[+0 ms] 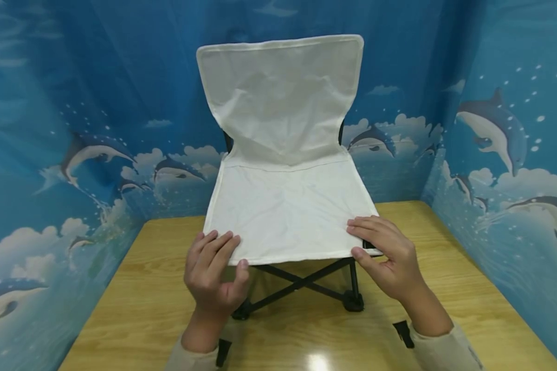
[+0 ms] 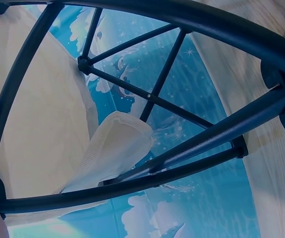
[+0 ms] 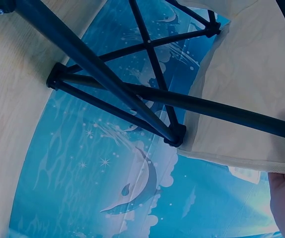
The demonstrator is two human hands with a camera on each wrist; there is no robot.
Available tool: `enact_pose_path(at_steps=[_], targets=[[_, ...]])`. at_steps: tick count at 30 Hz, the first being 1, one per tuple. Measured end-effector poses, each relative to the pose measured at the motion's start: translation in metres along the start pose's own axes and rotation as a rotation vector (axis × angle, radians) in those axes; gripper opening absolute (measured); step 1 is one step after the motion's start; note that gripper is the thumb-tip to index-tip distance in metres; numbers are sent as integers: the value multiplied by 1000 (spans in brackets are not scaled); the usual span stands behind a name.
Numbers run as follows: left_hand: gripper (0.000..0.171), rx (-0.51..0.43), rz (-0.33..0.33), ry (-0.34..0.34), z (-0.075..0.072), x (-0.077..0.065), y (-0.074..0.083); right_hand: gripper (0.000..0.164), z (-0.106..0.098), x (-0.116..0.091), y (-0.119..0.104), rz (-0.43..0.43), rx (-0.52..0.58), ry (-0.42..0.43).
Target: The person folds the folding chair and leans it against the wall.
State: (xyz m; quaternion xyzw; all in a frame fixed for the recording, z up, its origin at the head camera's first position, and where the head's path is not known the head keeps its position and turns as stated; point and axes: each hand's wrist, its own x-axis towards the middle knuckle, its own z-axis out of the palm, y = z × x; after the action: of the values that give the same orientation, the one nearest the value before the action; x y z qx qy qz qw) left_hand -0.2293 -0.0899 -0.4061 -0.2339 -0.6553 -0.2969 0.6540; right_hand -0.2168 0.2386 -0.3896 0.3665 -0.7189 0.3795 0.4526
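Observation:
A folding chair with a white fabric seat (image 1: 288,211) and backrest (image 1: 283,77) stands unfolded on black crossed legs (image 1: 301,282). My left hand (image 1: 215,273) rests on the seat's front left corner, fingers extended over the fabric and thumb by the front edge. At the front right corner my right hand (image 1: 390,255) lies with its fingers on the fabric and its thumb near the edge. From below, the wrist views show the dark tubes (image 2: 182,111) and the seat's underside (image 3: 251,74). Only a sliver of each hand appears there.
The chair stands on a wood-grain table (image 1: 167,288). Blue curtains (image 1: 158,103) printed with dolphins and clouds close in the back and both sides. A black strap (image 1: 404,334) hangs by the right sleeve, and another (image 1: 223,352) by the left.

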Motion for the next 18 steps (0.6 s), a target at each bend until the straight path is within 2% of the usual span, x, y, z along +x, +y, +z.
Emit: enact_pose_path(at_steps=[13,18], targets=[[42,0,7,-34,-3,1,-1,48,-2,-2,0,-1,-14,-21],[41,2,19,-85,-9,6,-1,47,-5,0,-2,6,-27,-61]])
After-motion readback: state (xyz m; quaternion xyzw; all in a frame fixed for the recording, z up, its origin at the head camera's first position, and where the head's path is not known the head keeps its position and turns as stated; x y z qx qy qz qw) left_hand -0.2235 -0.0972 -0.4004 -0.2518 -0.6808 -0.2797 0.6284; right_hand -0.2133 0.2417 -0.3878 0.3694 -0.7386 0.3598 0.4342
